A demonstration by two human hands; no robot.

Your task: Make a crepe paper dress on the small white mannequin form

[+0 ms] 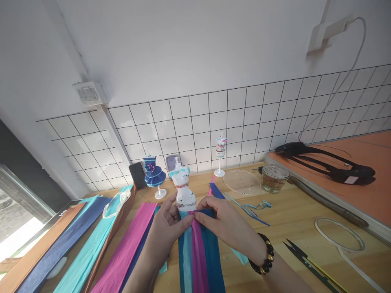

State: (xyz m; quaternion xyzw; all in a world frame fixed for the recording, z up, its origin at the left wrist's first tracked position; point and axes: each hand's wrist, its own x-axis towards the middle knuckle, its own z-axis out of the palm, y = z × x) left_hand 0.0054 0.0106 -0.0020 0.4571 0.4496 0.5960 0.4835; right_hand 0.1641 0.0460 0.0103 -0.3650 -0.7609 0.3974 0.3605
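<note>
A small white dress form [185, 191] with bits of coloured paper stuck on it stands upright between my hands. Teal, light blue and magenta paper strips [199, 256] hang from its lower edge. My left hand [166, 226] holds the form's left side, its thumb pressing the top of the strips. From the right, my right hand [224, 221], with a dark bead bracelet [266, 254] at the wrist, pinches the strips' top edge beside that thumb.
Crepe paper strips [88, 240] lie at the left. Behind stand a blue-dressed form [154, 173], a smaller form [221, 148] and a phone [138, 176]. At right are a glass jar [275, 178], clear disc [241, 182], snips [305, 256], tape loop [339, 234] and black goggles-like object [351, 175].
</note>
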